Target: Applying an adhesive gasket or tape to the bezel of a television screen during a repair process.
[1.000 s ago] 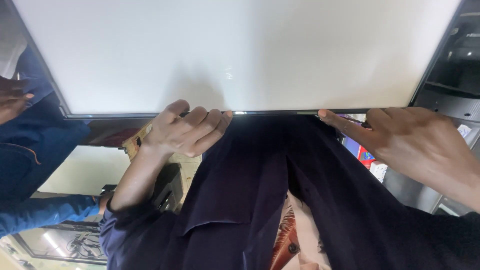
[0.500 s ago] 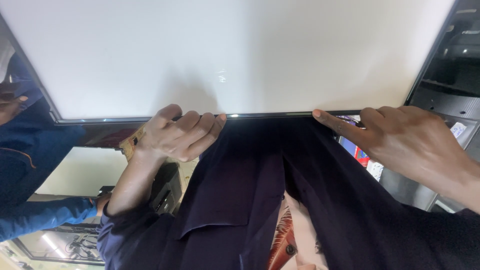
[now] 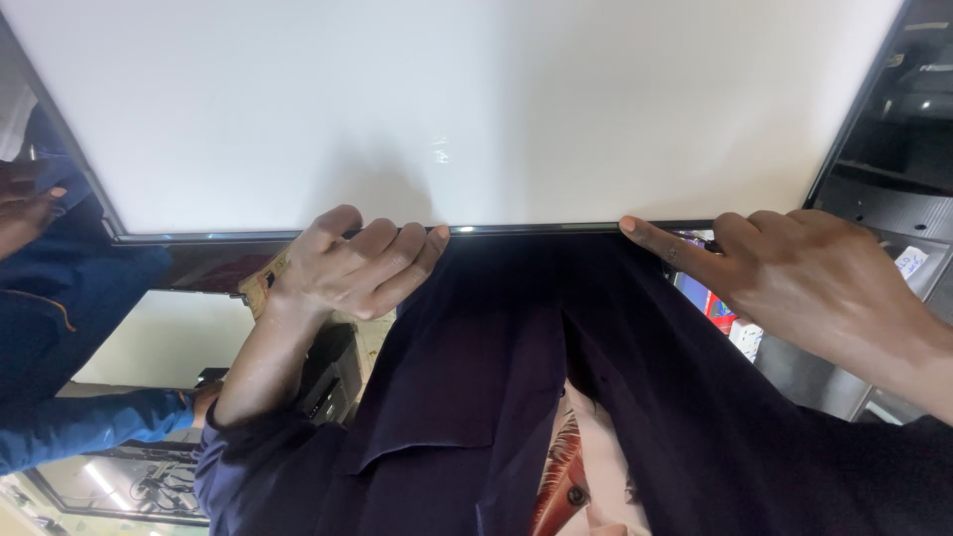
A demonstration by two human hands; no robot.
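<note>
The large white panel (image 3: 447, 109) filled the upper view. The left hand (image 3: 347, 268) curled its grip over the panel's dark lower edge; the right hand (image 3: 794, 283) pressed an extended finger on that edge, its grip loose. The one-sided hold risked slippage. A co-worker's hand (image 3: 25, 213) and dark shelving (image 3: 893, 149) confined both sides.

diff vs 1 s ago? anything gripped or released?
Almost nothing. The left hand crept slightly left along the near edge of the white panel. Nothing taken or let go: the right hand still rests its fingers on that edge; another person's blue sleeve remains at left.
</note>
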